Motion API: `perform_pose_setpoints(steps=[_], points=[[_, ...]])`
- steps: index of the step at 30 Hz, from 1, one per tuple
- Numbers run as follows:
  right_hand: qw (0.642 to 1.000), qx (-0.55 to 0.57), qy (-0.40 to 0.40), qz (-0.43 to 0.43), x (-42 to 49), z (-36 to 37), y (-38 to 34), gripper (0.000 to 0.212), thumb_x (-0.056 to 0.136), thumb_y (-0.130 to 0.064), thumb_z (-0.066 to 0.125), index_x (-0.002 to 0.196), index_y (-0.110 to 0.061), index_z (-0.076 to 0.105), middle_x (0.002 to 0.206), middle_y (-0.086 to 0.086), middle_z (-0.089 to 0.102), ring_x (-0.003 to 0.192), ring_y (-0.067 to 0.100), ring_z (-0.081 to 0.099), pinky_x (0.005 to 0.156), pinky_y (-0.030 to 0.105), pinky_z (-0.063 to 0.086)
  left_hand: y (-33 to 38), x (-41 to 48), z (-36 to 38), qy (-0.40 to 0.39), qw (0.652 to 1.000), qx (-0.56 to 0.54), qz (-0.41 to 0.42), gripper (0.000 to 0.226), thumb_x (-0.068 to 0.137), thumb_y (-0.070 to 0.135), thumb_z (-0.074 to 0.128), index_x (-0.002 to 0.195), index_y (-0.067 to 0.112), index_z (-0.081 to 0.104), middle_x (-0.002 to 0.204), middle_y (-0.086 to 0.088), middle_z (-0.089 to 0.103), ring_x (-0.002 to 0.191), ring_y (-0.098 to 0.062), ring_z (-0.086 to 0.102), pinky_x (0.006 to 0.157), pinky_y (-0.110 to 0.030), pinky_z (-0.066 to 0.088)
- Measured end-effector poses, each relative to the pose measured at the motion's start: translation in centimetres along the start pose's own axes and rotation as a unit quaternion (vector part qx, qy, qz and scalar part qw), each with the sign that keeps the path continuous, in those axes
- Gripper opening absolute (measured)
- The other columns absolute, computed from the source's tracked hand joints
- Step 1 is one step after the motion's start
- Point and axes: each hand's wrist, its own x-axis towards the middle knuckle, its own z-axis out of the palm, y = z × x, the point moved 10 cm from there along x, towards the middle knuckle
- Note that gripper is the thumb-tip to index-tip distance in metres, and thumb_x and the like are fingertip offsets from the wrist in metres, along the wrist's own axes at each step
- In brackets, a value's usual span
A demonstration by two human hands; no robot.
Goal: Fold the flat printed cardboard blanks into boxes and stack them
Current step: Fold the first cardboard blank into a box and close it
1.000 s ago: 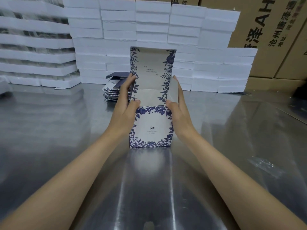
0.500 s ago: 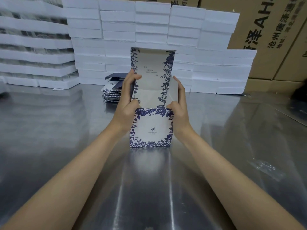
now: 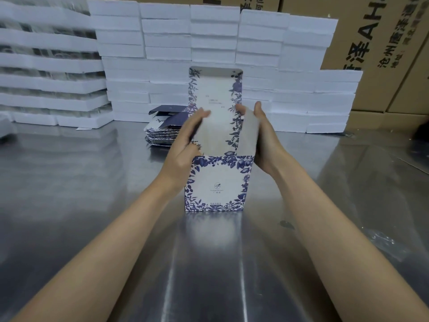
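Left hand [image 3: 185, 140] and right hand [image 3: 267, 140], thumbs now off the front rim of the box [image 3: 216, 184] standing upright mid-bench [image 3: 92, 205], press its side flaps [image 3: 249, 133] inward with nearly straight fingers, gripping nothing, beneath the upright lid [image 3: 216, 89]: top closure has begun.

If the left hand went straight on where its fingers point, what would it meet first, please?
Probably the upright printed lid panel: the left hand points up and rightward at it, though depth is unclear.
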Motion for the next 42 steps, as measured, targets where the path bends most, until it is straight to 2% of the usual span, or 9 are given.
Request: perform_pose_setpoints(steps=[4,10,18,24,29,33,36,40,42], points=[[0.999,-0.019,-0.031,0.025,-0.1,0.9,1.7,0.029,0.102,-0.030,0.045,0.126,-0.019,0.055,0.116,-0.008,0.068,0.102,0.005,0.065,0.088,0.022,0.053,-0.4,-0.1,0.1,-0.021,0.999,0.042,-0.013,0.051,0.077,0.008,0.039,0.125,0.019,0.054,0.136,-0.001,0.054,0.128,-0.004,0.048,0.107,-0.023,0.036],[0.997,-0.031,0.050,0.056,-0.1,-0.8,1.9,0.044,0.081,0.011,0.045,0.107,-0.019,0.064,0.092,0.005,0.057,0.065,0.017,0.055,0.055,0.023,0.046,-0.9,-0.5,-1.1,-0.008,0.987,0.161,0.005,0.024,0.080,0.050,0.055,0.083,0.027,0.060,0.095,0.014,0.062,0.102,-0.008,0.056,0.091,-0.023,0.041],[0.987,-0.120,0.096,0.035,-0.1,-2.3,1.1,0.039,0.077,0.014,0.045,0.091,-0.014,0.068,0.089,0.009,0.061,0.080,0.027,0.055,0.074,0.039,0.043,-1.7,0.0,-1.7,0.037,0.988,0.138,-0.054,0.059,0.089,0.057,0.019,0.064,0.012,0.049,0.074,0.004,0.056,0.082,-0.022,0.052,0.084,-0.042,0.038],[0.983,-0.129,0.127,0.020,-0.3,-3.1,0.7,0.045,0.080,0.014,0.034,0.095,-0.009,0.070,0.094,0.012,0.066,0.080,0.024,0.062,0.071,0.032,0.052,-1.0,-0.1,-2.3,0.079,0.977,0.196,-0.019,0.048,0.091,0.053,0.017,0.062,0.019,0.035,0.066,0.004,0.041,0.071,-0.018,0.040,0.070,-0.043,0.032],[0.992,-0.036,0.100,0.062,-0.3,-1.6,2.1,0.012,0.090,-0.010,0.058,0.094,-0.016,0.068,0.085,0.003,0.065,0.068,0.013,0.062,0.059,0.021,0.050,-1.4,-0.8,-1.6,0.059,0.986,0.153,0.022,0.038,0.095,0.046,0.021,0.082,0.029,0.052,0.105,0.006,0.060,0.110,-0.010,0.051,0.099,-0.027,0.035],[0.995,0.014,0.051,0.084,-0.8,-1.1,3.3,0.022,0.094,-0.016,0.048,0.103,-0.024,0.066,0.092,0.000,0.062,0.066,0.011,0.061,0.057,0.019,0.050,-2.2,-1.8,-1.5,0.037,0.985,0.166,0.029,0.038,0.095,0.050,0.034,0.111,0.020,0.052,0.137,0.007,0.047,0.135,-0.005,0.035,0.112,-0.028,0.027],[0.995,0.027,0.055,0.084,-0.9,-1.1,3.3,0.026,0.095,-0.014,0.046,0.111,-0.024,0.064,0.101,0.003,0.060,0.073,0.014,0.059,0.061,0.022,0.049,-2.4,-2.6,-1.2,0.017,0.979,0.195,0.049,0.059,0.093,0.061,0.040,0.134,0.019,0.038,0.151,0.000,0.032,0.142,-0.009,0.028,0.115,-0.026,0.025],[0.995,0.067,0.070,0.030,-0.6,-1.6,2.3,0.040,0.099,-0.009,0.047,0.135,-0.024,0.045,0.111,0.004,0.057,0.084,0.016,0.060,0.063,0.023,0.053,-4.3,-3.2,-0.7,-0.022,0.991,0.125,-0.041,0.088,0.084,0.065,0.050,0.150,0.025,0.009,0.146,0.024,0.026,0.130,0.017,0.033,0.099,-0.001,0.028],[0.996,0.070,0.060,-0.012,-0.5,-1.8,1.3,0.055,0.099,-0.004,0.048,0.145,-0.028,0.032,0.113,-0.002,0.056,0.095,0.016,0.062,0.073,0.025,0.055,-5.1,-3.2,-0.8,-0.024,0.990,0.119,-0.071,0.096,0.080,0.066,0.056,0.152,0.027,0.007,0.144,0.026,0.031,0.128,0.016,0.037,0.096,0.001,0.030]])
